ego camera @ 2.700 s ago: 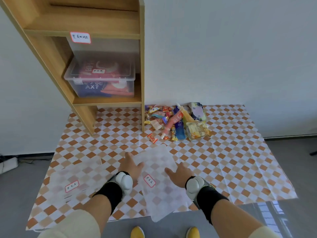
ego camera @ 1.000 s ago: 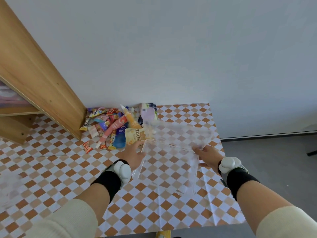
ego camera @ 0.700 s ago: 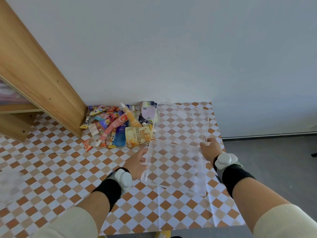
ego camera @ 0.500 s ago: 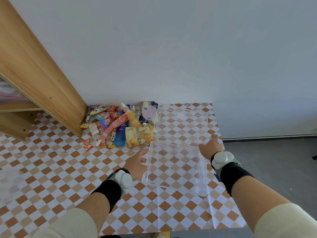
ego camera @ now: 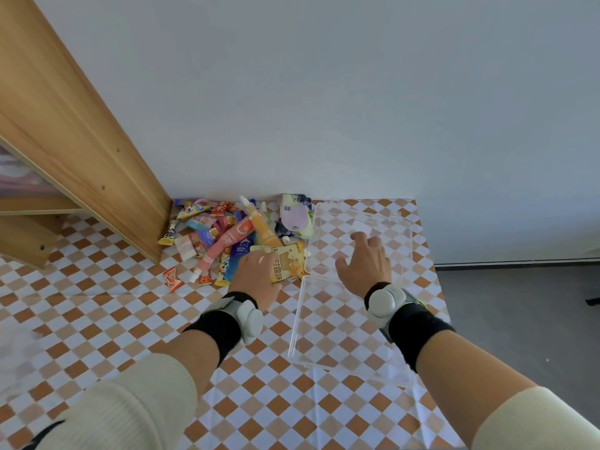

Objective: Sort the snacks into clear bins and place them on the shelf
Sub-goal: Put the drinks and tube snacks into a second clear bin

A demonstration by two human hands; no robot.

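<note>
Left hand grip closing on the yellow packet at the near edge of the snack pile; right hand spread empty above the clear bin on the worktop. Best lift the packet straight, clear the bin wall, then drop. Half a second ago both hands held the bin's sides.

the scene was bright and evenly lit, shadows soft; wide-angle distortion tilted the shelf toward 11 o'clock (edges bowed), and a smeared, blurred patch sat at 8 o'clock.
</note>
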